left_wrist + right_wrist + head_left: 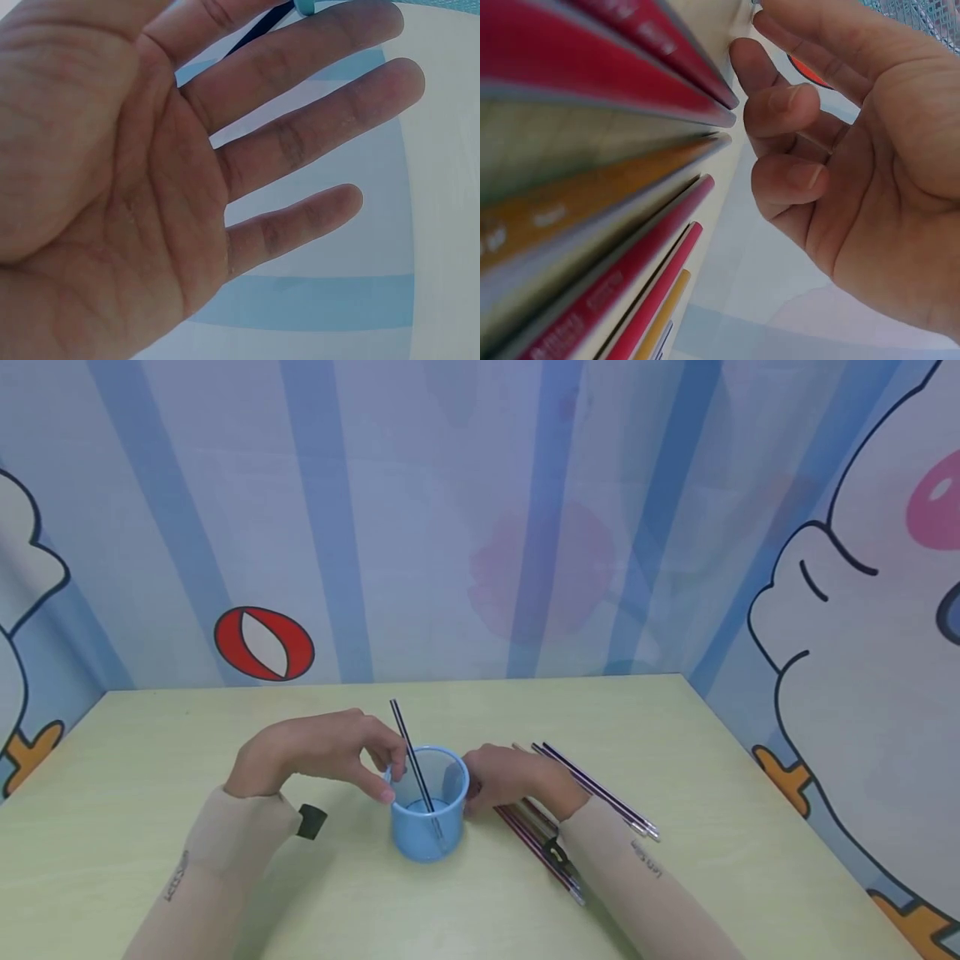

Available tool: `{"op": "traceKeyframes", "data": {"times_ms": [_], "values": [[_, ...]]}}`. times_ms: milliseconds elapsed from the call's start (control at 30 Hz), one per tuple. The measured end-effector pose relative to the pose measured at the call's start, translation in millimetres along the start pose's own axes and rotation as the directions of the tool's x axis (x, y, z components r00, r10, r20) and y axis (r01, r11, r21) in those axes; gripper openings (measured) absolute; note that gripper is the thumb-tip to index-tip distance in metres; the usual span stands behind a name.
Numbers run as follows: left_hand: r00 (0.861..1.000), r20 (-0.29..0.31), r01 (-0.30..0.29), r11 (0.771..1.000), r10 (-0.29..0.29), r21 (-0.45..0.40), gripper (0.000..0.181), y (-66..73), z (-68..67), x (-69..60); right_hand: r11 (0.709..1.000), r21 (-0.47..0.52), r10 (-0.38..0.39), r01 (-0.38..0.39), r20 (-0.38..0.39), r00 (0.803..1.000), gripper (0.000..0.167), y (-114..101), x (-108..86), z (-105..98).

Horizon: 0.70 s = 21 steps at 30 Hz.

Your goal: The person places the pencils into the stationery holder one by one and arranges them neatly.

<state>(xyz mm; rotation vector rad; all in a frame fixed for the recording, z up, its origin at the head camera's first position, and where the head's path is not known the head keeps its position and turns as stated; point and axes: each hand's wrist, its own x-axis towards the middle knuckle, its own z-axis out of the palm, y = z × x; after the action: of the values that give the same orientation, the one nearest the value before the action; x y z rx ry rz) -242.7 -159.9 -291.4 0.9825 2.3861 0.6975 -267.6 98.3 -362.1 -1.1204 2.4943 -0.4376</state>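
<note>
Blue mug (426, 843), lower centre, its handle (387, 773) pinched by left hand (330, 747), presumably for steadiness; right hand (504, 777) beside it, hold indeterminable.

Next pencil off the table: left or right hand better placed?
Right, probably. The right hand is beside the loose pencils, some lying by its wrist. The left hand is at the blue cup's opposite side, farther from them.

This looks a booth-like space, with cartoon-printed backdrop (427, 527) round three sides of a table (360, 906).
</note>
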Motion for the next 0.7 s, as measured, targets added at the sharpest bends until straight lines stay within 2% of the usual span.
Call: {"op": "traceKeyframes", "data": {"times_ms": [167,300,500,700], "values": [[1.000,-0.003,0.002,1.000,-0.002,0.006,0.016,-0.6,0.0,-0.6,0.997,-0.061,0.054,-0.054,0.002,0.999,0.023,-1.3,0.6,1.2],[1.000,-0.002,0.006,1.000,-0.006,0.006,0.016,0.1,0.0,-0.8,0.990,-0.097,0.103,-0.104,-0.014,0.995,0.023,-0.4,0.2,0.7],[1.000,-0.001,0.017,1.000,-0.017,0.014,0.016,1.3,-0.2,-0.6,0.980,-0.093,0.175,-0.177,-0.030,0.984,0.041,1.6,-3.5,-3.3],[1.000,-0.001,0.023,0.999,-0.023,0.025,0.016,1.4,-0.6,-0.9,0.969,-0.121,0.211,-0.215,-0.044,0.976,0.030,4.8,-5.9,-6.9]]}}
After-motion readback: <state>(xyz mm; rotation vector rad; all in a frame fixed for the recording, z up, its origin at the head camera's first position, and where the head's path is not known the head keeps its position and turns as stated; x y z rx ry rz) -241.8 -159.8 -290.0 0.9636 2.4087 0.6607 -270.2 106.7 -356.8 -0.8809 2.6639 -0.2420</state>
